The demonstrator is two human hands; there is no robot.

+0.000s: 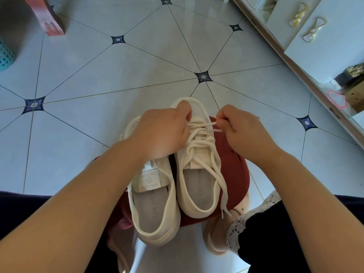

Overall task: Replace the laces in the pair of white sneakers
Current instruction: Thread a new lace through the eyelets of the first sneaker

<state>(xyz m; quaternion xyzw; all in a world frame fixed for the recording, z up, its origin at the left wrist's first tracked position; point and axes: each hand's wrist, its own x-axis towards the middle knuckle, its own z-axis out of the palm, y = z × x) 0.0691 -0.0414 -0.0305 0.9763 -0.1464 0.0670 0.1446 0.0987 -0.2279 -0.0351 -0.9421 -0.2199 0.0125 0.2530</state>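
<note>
Below the middle of the frame, two white sneakers stand side by side on a red stool (234,174), toes pointing up the frame. The right-hand sneaker (197,186) carries a white lace (201,134); the left-hand sneaker (153,209) lies partly under the left hand (163,133), whose fingers curl over the lacing, grip hidden. The right hand (240,131) pinches a lace end beside the eyelets

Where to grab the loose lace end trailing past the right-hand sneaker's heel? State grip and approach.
Pinch the loose lace end just above its stiff tip, coming from the right. There it lies flat and free over the red seat, clear of the right-hand sneaker. Higher up it runs against the shoe's wall.
</note>
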